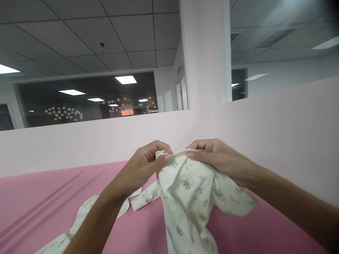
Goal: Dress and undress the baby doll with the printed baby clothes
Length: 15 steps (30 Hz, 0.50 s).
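A small white baby garment (188,197) with a green and pink print hangs from both my hands above the pink sheet. My left hand (145,160) pinches its top edge at the left, thumb in front and fingers behind. At the right of the same edge, my right hand (214,155) pinches the cloth between thumb and fingers. A short sleeve (233,195) droops below my right wrist. The garment's lower end runs out of the bottom of the view.
The pink sheet (26,197) covers the surface below. More printed white clothes (84,211) lie on it, partly behind my left forearm. Behind it stands a pale wall (106,144) with a large window (87,98) at the left and another at the right.
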Tool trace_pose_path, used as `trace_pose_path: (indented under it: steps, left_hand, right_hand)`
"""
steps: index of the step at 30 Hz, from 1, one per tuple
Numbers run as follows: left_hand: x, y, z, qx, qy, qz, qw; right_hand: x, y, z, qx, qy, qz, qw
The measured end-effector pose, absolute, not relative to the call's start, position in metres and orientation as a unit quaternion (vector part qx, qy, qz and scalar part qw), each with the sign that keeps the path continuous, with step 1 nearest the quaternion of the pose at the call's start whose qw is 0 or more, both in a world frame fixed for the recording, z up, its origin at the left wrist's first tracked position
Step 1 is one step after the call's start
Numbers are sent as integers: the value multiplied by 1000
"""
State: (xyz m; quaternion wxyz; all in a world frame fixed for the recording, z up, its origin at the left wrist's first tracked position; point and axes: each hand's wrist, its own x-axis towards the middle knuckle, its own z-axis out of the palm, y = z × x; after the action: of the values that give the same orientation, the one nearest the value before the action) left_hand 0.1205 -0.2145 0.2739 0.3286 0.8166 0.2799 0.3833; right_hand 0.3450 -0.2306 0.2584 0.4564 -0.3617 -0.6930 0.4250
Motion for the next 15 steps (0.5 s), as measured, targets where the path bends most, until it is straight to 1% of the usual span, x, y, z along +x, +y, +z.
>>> trace_pose_path:
  steps: [3,5,7,11,12,13,15]
  left_hand:
    - [118,-215,293,857,281,352,251]
    - [118,-215,302,875,282,332,211]
    - [119,-216,307,888,271,324,182]
    - [127,-216,307,895,258,339,133]
    - [129,-216,306,897,255,339,123]
    - [131,-216,304,901,252,334,116]
    - [133,-217,302,908,243,321,115]
  right_hand:
    - [353,-242,279,-378,-746,268,478]
    - [357,-247,290,-377,-764,232,470]
    - [361,-249,298,-377,-778,257,432]
    - [365,-245,301,-365,-814,353,281]
    - [364,-242,298,-356,-817,376,254]
    - [362,-239,293,-342,-814,401,242]
    - [355,-230,279,-302,-789,468,261]
